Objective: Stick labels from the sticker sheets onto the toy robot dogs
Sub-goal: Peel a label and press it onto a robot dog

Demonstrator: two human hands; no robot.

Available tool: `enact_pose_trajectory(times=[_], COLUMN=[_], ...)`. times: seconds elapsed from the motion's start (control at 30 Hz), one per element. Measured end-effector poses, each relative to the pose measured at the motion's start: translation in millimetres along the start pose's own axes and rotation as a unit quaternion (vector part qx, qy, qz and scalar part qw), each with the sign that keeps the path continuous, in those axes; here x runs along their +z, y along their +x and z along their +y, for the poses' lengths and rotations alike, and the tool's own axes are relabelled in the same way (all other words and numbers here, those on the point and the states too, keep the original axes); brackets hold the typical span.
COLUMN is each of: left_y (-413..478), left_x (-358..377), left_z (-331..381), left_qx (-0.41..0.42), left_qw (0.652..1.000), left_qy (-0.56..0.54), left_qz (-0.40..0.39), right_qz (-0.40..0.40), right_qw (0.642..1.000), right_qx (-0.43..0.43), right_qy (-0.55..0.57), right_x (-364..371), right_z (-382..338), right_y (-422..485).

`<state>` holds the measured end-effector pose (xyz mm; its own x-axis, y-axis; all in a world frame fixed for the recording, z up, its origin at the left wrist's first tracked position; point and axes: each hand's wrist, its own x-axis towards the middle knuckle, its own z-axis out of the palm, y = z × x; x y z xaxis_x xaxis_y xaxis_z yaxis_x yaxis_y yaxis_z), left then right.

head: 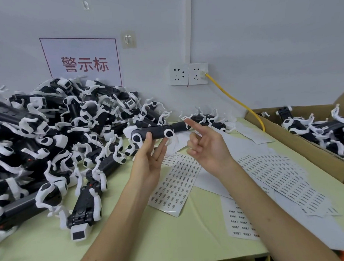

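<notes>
The left hand (148,161) grips one toy dog (155,132) above the table (172,239), fingers curled round its black body. The right hand (207,148) holds its index finger straight with a small label (184,117) on the tip; the print is unreadable. Sticker sheets (175,185) lie below, partly hidden by the forearms.

Your left hand (151,162), palm up, grips a toy dog (157,131); your right hand (205,146) extends its forefinger, others curled.
</notes>
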<state>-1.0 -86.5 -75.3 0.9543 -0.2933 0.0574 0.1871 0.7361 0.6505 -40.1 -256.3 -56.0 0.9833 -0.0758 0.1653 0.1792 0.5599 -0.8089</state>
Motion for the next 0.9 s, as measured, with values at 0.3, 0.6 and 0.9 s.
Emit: enact_pose_trajectory(times=[0.3, 0.6, 0.9], left_y=[2, 0, 5], left_x=[-2, -2, -6], left_z=[-2, -1, -4], left_qx=[-0.055, -0.061, -0.05], left_qw=[0.998, 0.997, 0.998], left_qy=[0.001, 0.026, 0.015], left_qz=[-0.037, -0.043, -0.044], right_qz=[-0.171, -0.121, -0.114], right_qw=[0.975, 0.981, 0.983], right_qx=[0.131, 0.139, 0.136], right_qy=[0.056, 0.053, 0.047], right_x=[24, 29, 28], right_z=[39, 48, 49], right_y=[-15, -17, -17])
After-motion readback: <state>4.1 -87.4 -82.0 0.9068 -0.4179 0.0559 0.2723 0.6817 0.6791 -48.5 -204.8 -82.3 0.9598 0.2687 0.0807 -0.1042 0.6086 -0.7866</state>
